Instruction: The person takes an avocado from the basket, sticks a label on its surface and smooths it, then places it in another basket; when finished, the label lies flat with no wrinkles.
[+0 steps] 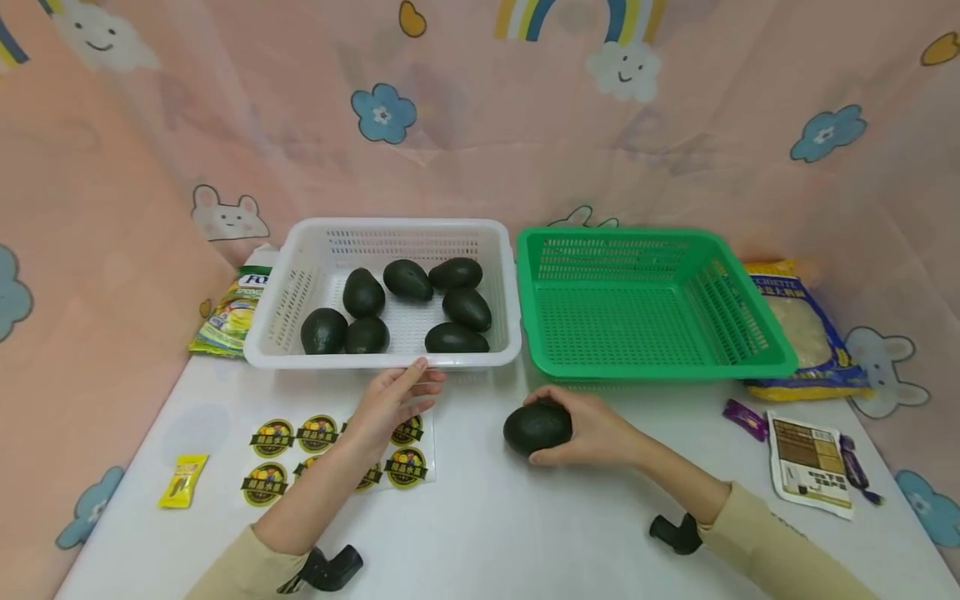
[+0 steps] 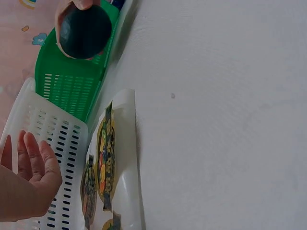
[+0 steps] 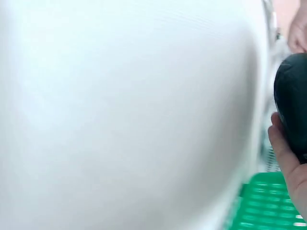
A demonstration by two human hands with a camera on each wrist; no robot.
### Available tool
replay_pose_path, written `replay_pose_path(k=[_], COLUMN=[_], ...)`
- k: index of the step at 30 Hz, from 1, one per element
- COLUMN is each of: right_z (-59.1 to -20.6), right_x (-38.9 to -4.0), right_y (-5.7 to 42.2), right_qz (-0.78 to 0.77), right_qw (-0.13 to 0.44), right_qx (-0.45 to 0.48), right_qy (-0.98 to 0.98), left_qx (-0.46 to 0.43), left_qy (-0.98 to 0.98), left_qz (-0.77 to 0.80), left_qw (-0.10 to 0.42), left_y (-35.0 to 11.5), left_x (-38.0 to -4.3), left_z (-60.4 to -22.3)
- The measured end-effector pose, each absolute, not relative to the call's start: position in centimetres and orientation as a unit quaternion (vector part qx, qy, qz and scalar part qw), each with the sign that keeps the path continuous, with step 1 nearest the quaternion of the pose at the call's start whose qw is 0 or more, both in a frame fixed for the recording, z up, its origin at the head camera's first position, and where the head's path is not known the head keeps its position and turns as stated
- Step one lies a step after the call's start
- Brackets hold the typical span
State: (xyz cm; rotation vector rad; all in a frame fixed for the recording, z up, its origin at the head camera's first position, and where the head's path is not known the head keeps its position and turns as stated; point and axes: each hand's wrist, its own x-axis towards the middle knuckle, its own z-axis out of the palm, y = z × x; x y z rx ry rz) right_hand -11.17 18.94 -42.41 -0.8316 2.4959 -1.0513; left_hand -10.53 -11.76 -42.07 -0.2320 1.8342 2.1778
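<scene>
A dark green avocado [image 1: 536,428] is in the grip of my right hand [image 1: 588,429], thumb on the near side and fingers round the far side. The left wrist view shows that same avocado [image 2: 85,31] up at the top. My left hand [image 1: 390,408] has loosely bent fingers and holds nothing; its fingertips are right at the front rim of the white basket [image 1: 382,362]. Several more avocados [image 1: 407,280] lie in this basket. Below my left forearm is a sheet of round black-and-gold stickers [image 1: 407,467], partly covered by the arm.
To the right of the white basket stands a green basket [image 1: 607,325] with nothing in it. Bagged goods flank both: a green packet [image 1: 232,312] and a blue-yellow bag [image 1: 806,333]. A yellow packet [image 1: 182,481] lies left, a brown-white pouch [image 1: 808,462] and purple sweets [image 1: 746,419] right.
</scene>
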Motion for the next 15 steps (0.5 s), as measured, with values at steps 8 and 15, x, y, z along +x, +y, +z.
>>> replay_pose_path(k=[8,15], right_z=[-44.3,-44.0], right_x=[-10.8,-10.9], right_y=[19.0,19.1], right_qz=[-0.376,-0.341], right_qw=[0.158,0.155], right_qx=[-0.278,-0.289], right_qy=[0.870,0.881], left_qx=[-0.082,-0.080], left_qy=[0.630,0.631], left_qz=[0.761,0.759], left_qw=[0.136,0.137], left_y=[-11.8,-11.7], left_x=[-10.5,-10.5], left_z=[-42.0,-42.1])
